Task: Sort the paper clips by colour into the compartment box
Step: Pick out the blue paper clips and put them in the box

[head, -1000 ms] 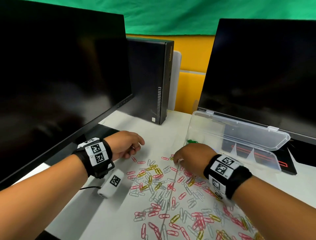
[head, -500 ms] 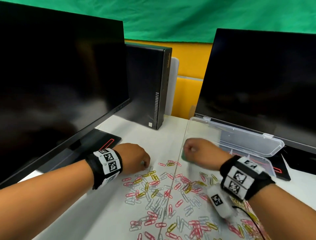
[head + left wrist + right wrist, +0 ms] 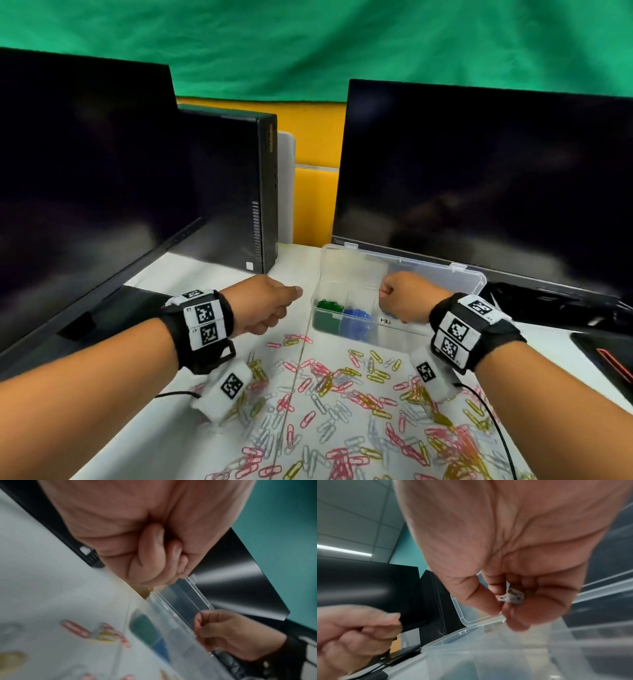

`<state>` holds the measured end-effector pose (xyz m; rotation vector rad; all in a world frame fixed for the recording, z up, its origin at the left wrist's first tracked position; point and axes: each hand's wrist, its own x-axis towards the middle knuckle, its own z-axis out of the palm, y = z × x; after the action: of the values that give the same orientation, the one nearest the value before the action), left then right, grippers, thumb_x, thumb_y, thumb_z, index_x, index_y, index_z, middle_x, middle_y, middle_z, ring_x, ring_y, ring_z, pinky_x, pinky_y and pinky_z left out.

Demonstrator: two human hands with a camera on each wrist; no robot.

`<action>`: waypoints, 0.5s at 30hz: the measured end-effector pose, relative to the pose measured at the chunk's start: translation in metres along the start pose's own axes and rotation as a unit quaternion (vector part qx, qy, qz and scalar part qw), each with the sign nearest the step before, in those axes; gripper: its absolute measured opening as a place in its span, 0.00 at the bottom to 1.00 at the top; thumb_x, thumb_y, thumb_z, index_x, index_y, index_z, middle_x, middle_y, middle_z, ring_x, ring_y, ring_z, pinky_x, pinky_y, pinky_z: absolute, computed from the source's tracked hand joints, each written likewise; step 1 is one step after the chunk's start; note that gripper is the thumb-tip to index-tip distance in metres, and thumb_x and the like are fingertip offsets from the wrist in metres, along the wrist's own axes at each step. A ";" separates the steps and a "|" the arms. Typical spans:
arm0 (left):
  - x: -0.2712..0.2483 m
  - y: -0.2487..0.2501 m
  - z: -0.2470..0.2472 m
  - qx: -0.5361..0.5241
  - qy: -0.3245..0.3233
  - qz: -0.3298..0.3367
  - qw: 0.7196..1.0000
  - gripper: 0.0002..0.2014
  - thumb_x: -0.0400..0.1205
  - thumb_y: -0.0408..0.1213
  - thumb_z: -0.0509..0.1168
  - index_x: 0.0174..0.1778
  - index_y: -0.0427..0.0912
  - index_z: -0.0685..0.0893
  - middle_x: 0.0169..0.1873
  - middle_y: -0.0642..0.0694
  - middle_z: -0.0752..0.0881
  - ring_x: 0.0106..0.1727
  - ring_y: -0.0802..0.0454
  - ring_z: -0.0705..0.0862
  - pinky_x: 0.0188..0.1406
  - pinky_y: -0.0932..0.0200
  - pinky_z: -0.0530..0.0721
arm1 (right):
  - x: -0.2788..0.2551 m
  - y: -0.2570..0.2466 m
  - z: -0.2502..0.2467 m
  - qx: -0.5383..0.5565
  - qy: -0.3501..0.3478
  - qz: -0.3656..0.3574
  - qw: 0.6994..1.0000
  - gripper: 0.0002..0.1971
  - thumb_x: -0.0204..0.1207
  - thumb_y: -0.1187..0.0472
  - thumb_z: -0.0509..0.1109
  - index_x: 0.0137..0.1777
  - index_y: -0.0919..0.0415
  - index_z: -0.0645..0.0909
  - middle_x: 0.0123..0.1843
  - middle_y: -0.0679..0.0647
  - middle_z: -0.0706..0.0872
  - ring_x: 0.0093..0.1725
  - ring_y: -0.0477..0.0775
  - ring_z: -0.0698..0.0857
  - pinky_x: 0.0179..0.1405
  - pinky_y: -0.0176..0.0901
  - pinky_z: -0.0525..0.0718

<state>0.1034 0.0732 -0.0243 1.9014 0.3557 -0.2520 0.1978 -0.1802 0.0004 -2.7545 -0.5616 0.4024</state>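
Right hand (image 3: 407, 296): above the clear box (image 3: 400, 334), fingers pinching white clips (image 3: 511, 597).
Left hand (image 3: 265, 305): left of box, curled; contents unclear.
Loose clips (image 3: 342, 404): scattered on table (image 3: 222, 270).

The head view looks forward and down from above the white bench (image 3: 219, 274), taking in both forearms, the clear plastic compartment box (image 3: 363, 330) and two dark monitors behind it. The left wrist view sits very close under the left hand (image 3: 147, 536), facing along its curled fingers toward the box (image 3: 173, 627), with the bench (image 3: 42, 574) tilted steeply. The right wrist view sits equally close under the right hand (image 3: 513, 555), directly above the box (image 3: 488, 655), facing toward the monitors. All three views share the box; each wrist view also catches the opposite hand beside it.
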 end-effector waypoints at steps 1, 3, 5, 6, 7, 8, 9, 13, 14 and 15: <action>0.002 0.008 0.009 -0.031 -0.016 -0.001 0.999 0.18 0.86 0.46 0.66 0.31 0.44 0.75 0.24 0.47 0.74 0.22 0.53 0.63 0.20 0.64 0.60 | -0.001 0.001 0.000 -0.001 -0.002 -0.007 1.000 0.08 0.80 0.62 0.64 0.38 0.55 0.79 0.45 0.56 0.88 0.41 0.55 0.85 0.43 0.46 0.85; 0.008 0.023 0.027 -0.092 -0.045 0.009 0.995 0.12 0.87 0.42 0.66 0.40 0.39 0.82 0.27 0.45 0.80 0.22 0.55 0.66 0.17 0.65 0.61 | -0.004 0.005 -0.003 0.021 -0.001 -0.018 1.000 0.08 0.81 0.62 0.64 0.50 0.56 0.85 0.53 0.54 0.89 0.48 0.54 0.88 0.51 0.46 0.88; 0.015 0.038 0.047 -0.139 -0.055 0.022 0.989 0.08 0.88 0.37 0.64 0.50 0.34 0.83 0.33 0.42 0.86 0.23 0.57 0.72 0.17 0.67 0.69 | -0.009 0.011 -0.008 0.049 0.002 -0.025 0.998 0.14 0.82 0.62 0.64 0.64 0.51 0.84 0.58 0.47 0.86 0.48 0.45 0.86 0.46 0.36 0.84; 0.019 0.046 0.057 -0.163 -0.057 0.022 0.985 0.08 0.88 0.35 0.63 0.53 0.32 0.83 0.37 0.40 0.88 0.25 0.57 0.76 0.20 0.67 0.75 | -0.012 0.014 -0.011 0.060 0.007 -0.029 0.998 0.16 0.82 0.62 0.64 0.66 0.49 0.84 0.59 0.44 0.85 0.46 0.41 0.85 0.42 0.32 0.81; 0.022 0.053 0.066 -0.190 -0.061 0.015 0.980 0.09 0.88 0.33 0.62 0.55 0.31 0.83 0.41 0.37 0.89 0.28 0.56 0.80 0.24 0.66 0.82 | -0.015 0.018 -0.014 0.074 0.018 -0.032 0.997 0.17 0.83 0.63 0.64 0.66 0.48 0.84 0.60 0.43 0.85 0.48 0.41 0.85 0.41 0.31 0.80; 0.027 0.059 0.074 -0.218 -0.066 0.004 0.974 0.09 0.88 0.32 0.62 0.57 0.30 0.83 0.44 0.34 0.89 0.33 0.52 0.84 0.30 0.63 0.86 | -0.018 0.022 -0.016 0.090 0.033 -0.037 0.995 0.16 0.83 0.64 0.63 0.64 0.48 0.85 0.60 0.43 0.85 0.51 0.43 0.85 0.42 0.32 0.81; 0.030 0.064 0.082 -0.237 -0.068 -0.006 0.969 0.10 0.87 0.32 0.63 0.58 0.29 0.82 0.47 0.32 0.89 0.38 0.48 0.87 0.37 0.60 0.89 | -0.021 0.027 -0.017 0.100 0.052 -0.042 0.993 0.15 0.82 0.65 0.63 0.60 0.49 0.86 0.58 0.44 0.86 0.52 0.46 0.86 0.42 0.33 0.81; 0.035 0.079 0.109 -0.257 -0.092 -0.012 0.962 0.10 0.86 0.34 0.62 0.59 0.33 0.81 0.50 0.32 0.84 0.46 0.40 0.85 0.42 0.57 0.88 | -0.041 0.040 -0.009 0.068 0.089 -0.036 0.993 0.08 0.80 0.62 0.64 0.44 0.53 0.85 0.43 0.50 0.88 0.44 0.54 0.87 0.44 0.46 0.87; 0.035 0.082 0.114 -0.254 -0.105 -0.008 0.962 0.11 0.86 0.35 0.62 0.61 0.35 0.81 0.49 0.34 0.82 0.43 0.43 0.83 0.42 0.56 0.85 | -0.046 0.042 -0.003 0.041 0.079 -0.038 0.995 0.08 0.80 0.59 0.64 0.43 0.53 0.85 0.43 0.50 0.88 0.43 0.54 0.87 0.47 0.48 0.88; 0.034 0.083 0.117 -0.246 -0.113 -0.001 0.963 0.13 0.86 0.37 0.62 0.63 0.35 0.81 0.49 0.36 0.80 0.41 0.45 0.80 0.42 0.56 0.82 | -0.050 0.044 0.003 0.001 0.067 -0.044 0.997 0.09 0.80 0.57 0.64 0.44 0.52 0.85 0.44 0.48 0.89 0.43 0.53 0.87 0.48 0.49 0.88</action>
<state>0.1651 -0.0591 -0.0040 1.3671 0.2381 -0.3436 0.1672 -0.2392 -0.0073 -2.7172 -0.6441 0.1969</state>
